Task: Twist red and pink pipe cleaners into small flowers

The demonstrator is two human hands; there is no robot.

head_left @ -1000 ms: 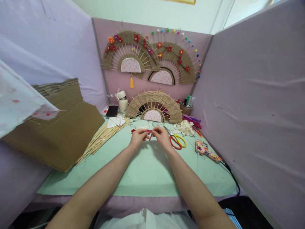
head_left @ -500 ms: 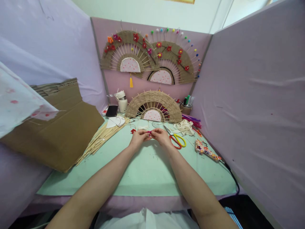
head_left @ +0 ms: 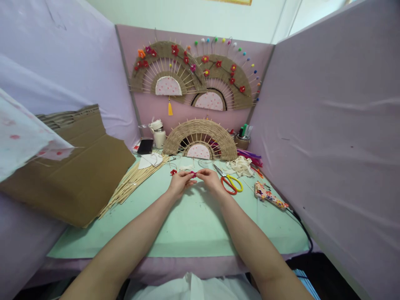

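Note:
A small bent magenta pipe cleaner is pinched between both hands over the middle of the mat. My left hand grips it between thumb and forefinger, the other fingers loosely curled beneath. From the other side, my right hand has its fingertips closed on it; the exact shape is too small to make out. A red pipe-cleaner flower lies just beyond my left hand. Scissors with one red and one yellow handle rest open-bladed beside my right hand.
A half-round twine fan stands behind the hands. On the left are bamboo sticks and a cardboard sheet. To the right lie cream scraps, purple pipe cleaners and a patterned glue gun with a black cord.
My hands stay together on the magenta pipe cleaner, with the right fingers slightly shifted and the left lower fingers more spread. The view has turned a little.

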